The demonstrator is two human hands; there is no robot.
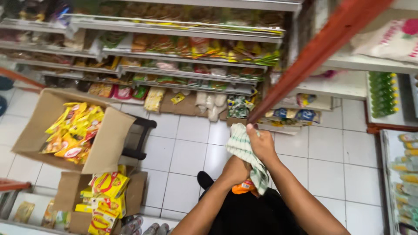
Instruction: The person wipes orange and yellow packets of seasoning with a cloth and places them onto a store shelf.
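Head view, white tiled floor (191,152), stocked shelves (174,48)

green-checked white cloth (244,152) | draped over orange packet (244,187) | held

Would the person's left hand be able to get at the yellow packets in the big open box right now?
Probably not straight away. The left hand is wrapped in the striped cloth around an orange thing, and the box of yellow packets sits well off to the side across bare floor, though nothing blocks the way.

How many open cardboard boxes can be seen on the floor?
2. One large brown cardboard box of yellow packets stands at left by the shelves; a smaller brown cardboard box sits below it. Others may be hidden.
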